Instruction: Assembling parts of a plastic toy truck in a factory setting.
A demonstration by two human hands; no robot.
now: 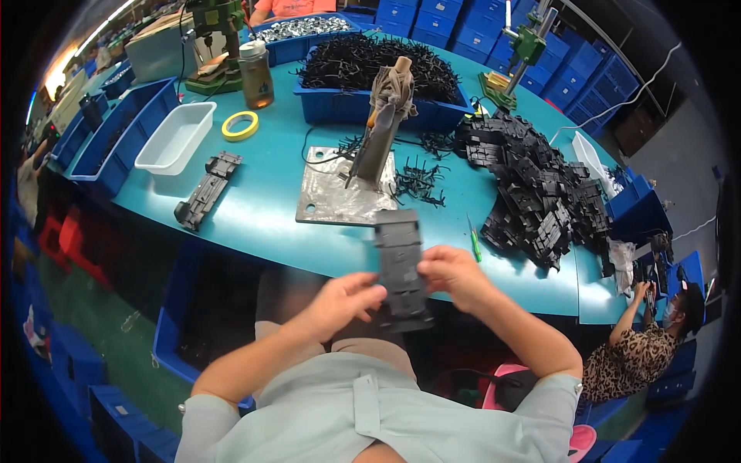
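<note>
A long black plastic chassis-like part [400, 266] is held upright before me, over the table's near edge and slightly blurred. My right hand [457, 276] pinches its right edge between thumb and fingers. Beside its left edge is my left hand [346, 302], thumb and forefinger apart; whether the fingertips touch the part is unclear. Just beyond stands a metal plate fixture [340, 202] with a slanted post [377, 150] wrapped in cloth. Small black branching plastic pieces [419, 181] lie by the post. Another black chassis part [208, 190] rests on the table to the left.
A heap of black plastic parts [540, 189] covers the table's right side, with a green-handled tool [475, 245] near it. A blue bin [332, 104] of black pieces stands behind the fixture. Yellow tape [240, 126], a white tray [176, 139] and a bottle [256, 77] are left. A co-worker [637, 343] sits right.
</note>
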